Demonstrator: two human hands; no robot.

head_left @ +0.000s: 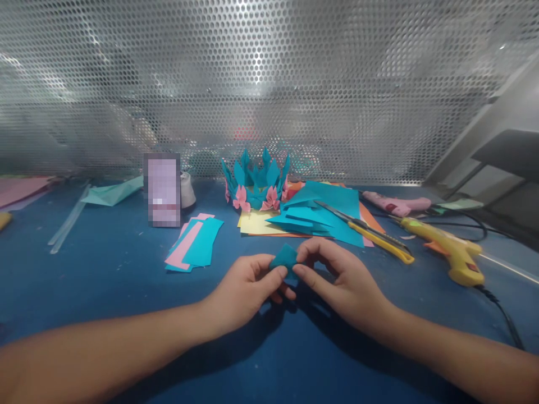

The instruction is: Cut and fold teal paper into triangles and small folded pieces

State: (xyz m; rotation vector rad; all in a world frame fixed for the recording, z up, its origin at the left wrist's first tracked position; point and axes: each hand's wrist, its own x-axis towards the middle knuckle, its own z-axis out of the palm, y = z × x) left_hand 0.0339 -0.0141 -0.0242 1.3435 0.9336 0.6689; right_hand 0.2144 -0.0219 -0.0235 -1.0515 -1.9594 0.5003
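Between my two hands is a small folded piece of blue paper (286,256), held just above the table with one corner pointing up and away. My left hand (251,286) pinches its left side, thumb on the near face. At its right edge, my right hand (332,272) grips it between thumb and forefinger. Behind it stands a blue paper crown (255,185) with pointed petals and pink paper flowers (242,198) around its base. To the left lie several cut strips of blue and pink paper (206,242).
Right of the crown, a utility knife (381,242) rests on stacked blue paper (326,196). Farther right are a yellow glue gun (450,247) with its cord and a pink one (398,203). A phone (163,191) stands at left; clear glue sticks (69,219) lie beyond. Perforated metal (252,84) closes the back.
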